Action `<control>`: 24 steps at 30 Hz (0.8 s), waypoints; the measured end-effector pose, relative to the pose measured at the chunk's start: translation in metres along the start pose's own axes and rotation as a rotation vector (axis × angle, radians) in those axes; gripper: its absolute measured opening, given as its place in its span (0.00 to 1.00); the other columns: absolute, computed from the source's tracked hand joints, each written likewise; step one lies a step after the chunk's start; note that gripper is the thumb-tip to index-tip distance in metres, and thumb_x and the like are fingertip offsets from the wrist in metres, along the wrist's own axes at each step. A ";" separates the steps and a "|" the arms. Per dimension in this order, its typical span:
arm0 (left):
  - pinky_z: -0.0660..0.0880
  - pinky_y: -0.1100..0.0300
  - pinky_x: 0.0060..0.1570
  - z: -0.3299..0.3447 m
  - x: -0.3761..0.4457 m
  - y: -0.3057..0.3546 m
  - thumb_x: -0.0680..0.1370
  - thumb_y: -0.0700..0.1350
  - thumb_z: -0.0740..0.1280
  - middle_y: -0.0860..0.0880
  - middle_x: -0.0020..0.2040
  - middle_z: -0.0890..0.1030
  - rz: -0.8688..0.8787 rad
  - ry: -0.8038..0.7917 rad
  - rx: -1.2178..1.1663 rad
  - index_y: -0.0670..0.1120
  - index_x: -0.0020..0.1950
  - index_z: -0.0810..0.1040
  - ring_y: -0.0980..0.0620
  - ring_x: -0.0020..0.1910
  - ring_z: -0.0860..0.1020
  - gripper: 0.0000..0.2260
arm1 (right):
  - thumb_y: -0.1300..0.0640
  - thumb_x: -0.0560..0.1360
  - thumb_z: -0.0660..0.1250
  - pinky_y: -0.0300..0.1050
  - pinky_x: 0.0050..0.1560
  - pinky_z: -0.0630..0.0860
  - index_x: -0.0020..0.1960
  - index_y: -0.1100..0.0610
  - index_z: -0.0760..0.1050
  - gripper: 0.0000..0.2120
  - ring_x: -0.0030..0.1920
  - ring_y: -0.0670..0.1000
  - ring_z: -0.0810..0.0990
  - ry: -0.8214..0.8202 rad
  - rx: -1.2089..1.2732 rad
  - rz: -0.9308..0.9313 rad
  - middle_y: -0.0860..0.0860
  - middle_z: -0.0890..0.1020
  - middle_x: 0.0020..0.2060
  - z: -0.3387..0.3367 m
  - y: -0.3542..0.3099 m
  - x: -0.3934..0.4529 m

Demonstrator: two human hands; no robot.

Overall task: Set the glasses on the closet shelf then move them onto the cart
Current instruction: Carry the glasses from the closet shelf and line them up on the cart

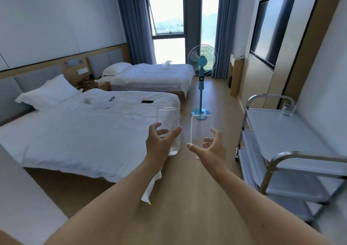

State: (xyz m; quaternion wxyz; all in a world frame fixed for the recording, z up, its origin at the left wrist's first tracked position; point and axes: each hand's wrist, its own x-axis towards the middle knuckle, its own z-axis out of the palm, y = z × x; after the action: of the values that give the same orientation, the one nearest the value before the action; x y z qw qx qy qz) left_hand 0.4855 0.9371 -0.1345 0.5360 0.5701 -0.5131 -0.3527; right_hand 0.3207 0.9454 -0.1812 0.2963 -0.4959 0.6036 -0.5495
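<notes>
Left hand (159,141) and right hand (210,147) each curl round an upright glass (168,124) (both clear). Carry them level, apart, toward the cart (262,130) at right.

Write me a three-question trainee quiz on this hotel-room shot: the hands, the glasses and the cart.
1. True or false: each hand holds a clear drinking glass.
2. Multiple choice: where does the third glass stand? A) on the near bed B) on the cart's top shelf, far corner C) on the floor by the fan
3. Fill in: the cart stands to the person's ____ side.

Key:
1. True: the left hand grips the left glass, and the right hand grips the right glass.
2. B, on the cart.
3. Right.
</notes>
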 end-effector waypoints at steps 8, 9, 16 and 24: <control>0.79 0.54 0.56 0.062 0.083 -0.031 0.64 0.69 0.76 0.56 0.54 0.80 -0.019 -0.137 -0.042 0.52 0.71 0.68 0.55 0.53 0.80 0.41 | 0.40 0.62 0.82 0.57 0.52 0.82 0.74 0.46 0.59 0.49 0.52 0.47 0.77 0.093 -0.074 0.054 0.47 0.74 0.52 0.000 0.028 0.067; 0.80 0.54 0.55 0.069 0.096 -0.034 0.63 0.70 0.76 0.57 0.53 0.80 -0.019 -0.158 -0.047 0.53 0.70 0.68 0.54 0.53 0.81 0.41 | 0.42 0.63 0.82 0.55 0.53 0.81 0.75 0.47 0.59 0.49 0.52 0.48 0.77 0.108 -0.095 0.055 0.48 0.75 0.53 0.001 0.030 0.079; 0.76 0.62 0.43 0.113 0.188 -0.043 0.62 0.68 0.75 0.53 0.52 0.81 -0.055 -0.277 -0.097 0.53 0.68 0.69 0.54 0.49 0.83 0.40 | 0.43 0.63 0.82 0.43 0.48 0.77 0.75 0.49 0.59 0.49 0.52 0.48 0.78 0.237 -0.113 0.109 0.48 0.75 0.53 0.016 0.040 0.161; 0.80 0.59 0.49 0.139 0.275 -0.079 0.62 0.69 0.78 0.53 0.54 0.81 -0.026 -0.440 -0.026 0.57 0.67 0.69 0.55 0.51 0.82 0.39 | 0.45 0.64 0.83 0.47 0.53 0.79 0.76 0.48 0.60 0.48 0.53 0.46 0.77 0.286 -0.116 0.217 0.48 0.77 0.55 0.037 0.071 0.223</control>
State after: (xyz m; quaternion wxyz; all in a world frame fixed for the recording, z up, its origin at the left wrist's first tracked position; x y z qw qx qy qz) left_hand 0.4311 0.6297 -0.1949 0.4139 0.4790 -0.6058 -0.4819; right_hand 0.2607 0.7189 -0.2161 0.2360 -0.3611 0.7201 -0.5435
